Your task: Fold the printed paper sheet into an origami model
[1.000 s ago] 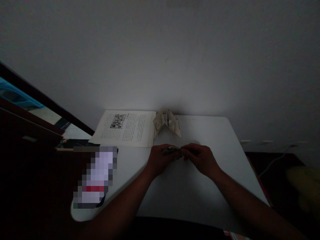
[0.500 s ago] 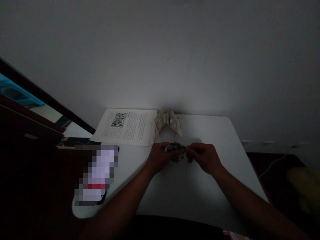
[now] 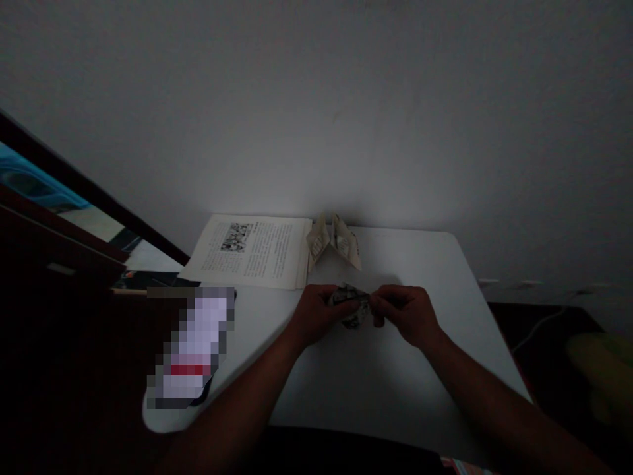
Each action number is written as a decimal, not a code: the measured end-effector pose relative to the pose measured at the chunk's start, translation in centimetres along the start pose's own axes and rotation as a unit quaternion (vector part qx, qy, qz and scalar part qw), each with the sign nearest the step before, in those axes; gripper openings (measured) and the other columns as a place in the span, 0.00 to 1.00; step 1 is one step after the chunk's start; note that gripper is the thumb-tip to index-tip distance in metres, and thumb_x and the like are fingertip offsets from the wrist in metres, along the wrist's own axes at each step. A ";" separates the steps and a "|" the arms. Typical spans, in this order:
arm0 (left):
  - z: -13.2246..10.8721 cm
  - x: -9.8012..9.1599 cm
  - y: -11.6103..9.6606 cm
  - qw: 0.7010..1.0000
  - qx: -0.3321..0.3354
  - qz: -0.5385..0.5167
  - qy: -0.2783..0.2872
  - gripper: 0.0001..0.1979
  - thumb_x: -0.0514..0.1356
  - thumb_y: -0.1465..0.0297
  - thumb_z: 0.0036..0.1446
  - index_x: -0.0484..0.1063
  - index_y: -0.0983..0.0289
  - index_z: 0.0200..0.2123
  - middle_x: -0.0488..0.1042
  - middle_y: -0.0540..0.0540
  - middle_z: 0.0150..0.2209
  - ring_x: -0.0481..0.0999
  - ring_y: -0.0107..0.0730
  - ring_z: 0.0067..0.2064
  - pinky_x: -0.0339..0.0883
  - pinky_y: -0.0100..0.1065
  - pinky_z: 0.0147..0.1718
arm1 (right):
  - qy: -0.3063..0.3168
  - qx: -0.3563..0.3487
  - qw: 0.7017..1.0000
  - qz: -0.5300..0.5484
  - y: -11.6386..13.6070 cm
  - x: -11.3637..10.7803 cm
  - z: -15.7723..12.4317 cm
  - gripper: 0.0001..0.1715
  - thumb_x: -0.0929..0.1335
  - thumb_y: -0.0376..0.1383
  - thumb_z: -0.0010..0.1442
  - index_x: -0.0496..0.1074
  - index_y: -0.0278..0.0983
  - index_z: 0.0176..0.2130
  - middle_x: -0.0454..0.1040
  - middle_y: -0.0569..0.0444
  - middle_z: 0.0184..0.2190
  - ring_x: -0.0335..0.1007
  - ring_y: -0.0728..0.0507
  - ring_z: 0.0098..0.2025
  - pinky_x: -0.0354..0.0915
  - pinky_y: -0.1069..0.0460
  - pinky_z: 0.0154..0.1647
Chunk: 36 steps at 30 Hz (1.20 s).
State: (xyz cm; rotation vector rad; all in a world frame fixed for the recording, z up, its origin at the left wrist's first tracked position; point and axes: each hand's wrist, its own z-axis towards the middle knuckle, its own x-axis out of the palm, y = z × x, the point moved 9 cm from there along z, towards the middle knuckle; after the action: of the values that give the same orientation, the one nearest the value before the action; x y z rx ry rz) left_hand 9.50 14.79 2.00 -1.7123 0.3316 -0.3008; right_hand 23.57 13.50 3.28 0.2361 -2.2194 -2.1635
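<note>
Between my hands, above the white table (image 3: 366,389), is a small piece of folded printed paper (image 3: 352,318). My left hand (image 3: 316,313) grips its left side, the thumb lying across the front. Pinched at the paper's right edge are the fingertips of my right hand (image 3: 403,310). Both hands partly cover the paper, so its full shape is hidden. Just beyond them stands another folded paper piece (image 3: 346,247), with pointed flaps spread apart and print on its faces.
A stack of printed pages (image 3: 267,254) with a picture lies at the back left. Nearer me on the left is a pixelated phone-like object (image 3: 198,346). The wall (image 3: 346,119) rises behind the table. A pale cable (image 3: 539,323) hangs at the right.
The folded paper in my hands has tilted, and more of its printed lower face shows. Both hands stay in almost the same place, still gripping it.
</note>
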 end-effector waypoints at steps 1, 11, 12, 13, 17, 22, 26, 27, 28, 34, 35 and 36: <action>0.0 -0.1 0.1 1.000 -0.004 -0.013 -0.007 0.14 0.66 0.63 0.44 0.76 0.70 0.29 0.76 0.53 0.24 0.74 0.28 0.23 0.69 0.28 0.23 | -0.012 -0.002 1.000 0.010 -0.1 -0.4 0.0 0.10 0.71 0.39 0.50 0.73 0.34 0.23 0.70 0.57 0.15 0.66 0.50 0.16 0.63 0.55 0.18; 0.4 -0.1 0.2 0.992 -0.010 -0.122 -0.003 0.16 0.67 0.65 0.42 0.75 0.72 0.31 0.77 0.56 0.26 0.76 0.31 0.25 0.74 0.34 0.25 | -0.055 -0.014 0.997 0.044 -0.5 -1.7 0.4 0.12 0.71 0.40 0.50 0.73 0.33 0.23 0.70 0.57 0.13 0.64 0.50 0.14 0.62 0.54 0.16; 0.4 0.0 0.1 0.992 -0.007 -0.126 0.007 0.16 0.67 0.65 0.43 0.75 0.73 0.32 0.77 0.57 0.26 0.76 0.32 0.26 0.74 0.34 0.25 | -0.055 -0.015 0.997 0.048 -0.6 -1.8 0.4 0.12 0.71 0.39 0.50 0.73 0.33 0.23 0.70 0.57 0.13 0.64 0.50 0.14 0.62 0.54 0.16; 0.4 0.2 0.0 0.991 -0.004 -0.133 0.020 0.16 0.66 0.65 0.44 0.76 0.73 0.33 0.77 0.58 0.27 0.76 0.32 0.27 0.74 0.34 0.26 | -0.054 -0.015 0.997 0.055 -0.6 -1.8 0.4 0.11 0.71 0.39 0.50 0.73 0.33 0.23 0.70 0.57 0.13 0.64 0.50 0.14 0.62 0.55 0.16; 0.1 0.5 -0.3 0.983 0.016 -0.174 0.051 0.18 0.64 0.65 0.47 0.75 0.71 0.39 0.78 0.61 0.34 0.77 0.37 0.31 0.75 0.37 0.29 | -0.047 -0.001 0.993 0.107 -1.4 -1.8 0.7 0.11 0.72 0.39 0.50 0.73 0.33 0.23 0.69 0.57 0.12 0.64 0.50 0.13 0.62 0.54 0.15; -0.2 0.5 -0.2 0.976 0.026 -0.208 0.058 0.19 0.63 0.65 0.48 0.74 0.71 0.43 0.77 0.63 0.37 0.77 0.38 0.34 0.74 0.40 0.32 | -0.030 0.025 0.990 0.135 -2.0 -1.6 0.9 0.13 0.73 0.40 0.48 0.74 0.32 0.24 0.71 0.55 0.14 0.67 0.48 0.14 0.64 0.52 0.16; -0.2 0.3 -0.2 0.977 0.045 -0.205 0.045 0.20 0.63 0.66 0.49 0.73 0.72 0.44 0.77 0.63 0.36 0.77 0.38 0.32 0.74 0.39 0.29 | -0.034 0.050 0.982 0.181 -2.2 -1.3 0.8 0.12 0.73 0.40 0.46 0.75 0.31 0.24 0.71 0.55 0.15 0.67 0.48 0.14 0.64 0.53 0.14; -0.2 0.0 -0.2 0.979 0.053 -0.193 0.030 0.19 0.63 0.66 0.49 0.73 0.72 0.44 0.78 0.62 0.34 0.77 0.37 0.30 0.74 0.38 0.28 | -0.032 0.057 0.978 0.197 -2.3 -1.1 0.8 0.12 0.74 0.40 0.46 0.74 0.31 0.24 0.71 0.55 0.15 0.66 0.48 0.13 0.64 0.53 0.13; -0.2 -0.3 -0.2 0.983 0.061 -0.175 0.009 0.19 0.62 0.66 0.49 0.73 0.72 0.43 0.78 0.61 0.33 0.77 0.36 0.28 0.73 0.37 0.26 | -0.031 0.063 0.975 0.209 -2.3 -1.0 0.7 0.12 0.74 0.39 0.45 0.74 0.31 0.24 0.71 0.55 0.15 0.66 0.48 0.13 0.64 0.53 0.13; -0.9 -0.9 -1.6 0.990 0.128 0.014 -0.051 0.18 0.61 0.65 0.51 0.71 0.68 0.44 0.76 0.59 0.38 0.77 0.35 0.34 0.72 0.34 0.32 | -0.041 0.068 0.974 0.213 -2.3 -1.0 0.7 0.12 0.74 0.39 0.44 0.74 0.32 0.23 0.71 0.56 0.15 0.66 0.48 0.13 0.64 0.53 0.12; -1.1 -0.6 -2.1 0.986 0.150 0.050 -0.044 0.22 0.63 0.65 0.49 0.69 0.66 0.47 0.75 0.60 0.42 0.76 0.37 0.40 0.71 0.35 0.37 | -0.043 0.068 0.974 0.213 -2.3 -1.0 0.7 0.12 0.74 0.39 0.43 0.74 0.32 0.22 0.71 0.56 0.15 0.65 0.49 0.13 0.64 0.53 0.12; -1.3 -0.3 -2.6 0.981 0.171 0.083 -0.038 0.28 0.65 0.65 0.45 0.65 0.65 0.51 0.72 0.60 0.47 0.73 0.40 0.46 0.70 0.37 0.42 | -0.043 0.071 0.974 0.211 -2.4 -1.0 0.7 0.12 0.74 0.39 0.43 0.73 0.32 0.22 0.71 0.56 0.15 0.65 0.49 0.13 0.64 0.54 0.12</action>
State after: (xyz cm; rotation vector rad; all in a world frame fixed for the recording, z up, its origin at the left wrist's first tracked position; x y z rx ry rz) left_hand 8.89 14.10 4.78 -1.3445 0.3438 -0.1580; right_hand 24.70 14.28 0.95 -0.3073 -2.2170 -1.8237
